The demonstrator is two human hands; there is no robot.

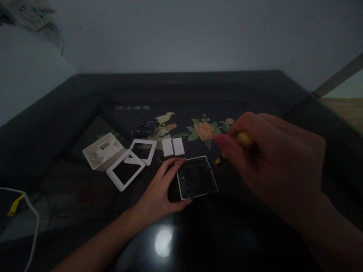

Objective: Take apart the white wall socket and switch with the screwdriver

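Right hand (279, 166), blurred and large in the foreground, closes its fingers tightly on a yellow-handled tool (245, 139), its tip hard to make out. A thin white cable (36, 226) curves at lower left. Beside the tool, the left hand (157, 189) spreads thumb and fingers in a wide C, gripping a square module (197, 179) with a ridged black face and slim white rim, on a dark, glossy tabletop (241, 234). Beyond its wrist lie two smooth, overlapping white frames (121, 187), a hollow white box (112, 158) touching one, and two flat white rectangles (167, 147). Farther back sits a blocky black part (145, 126), near a printed peach-colored flower (204, 130).
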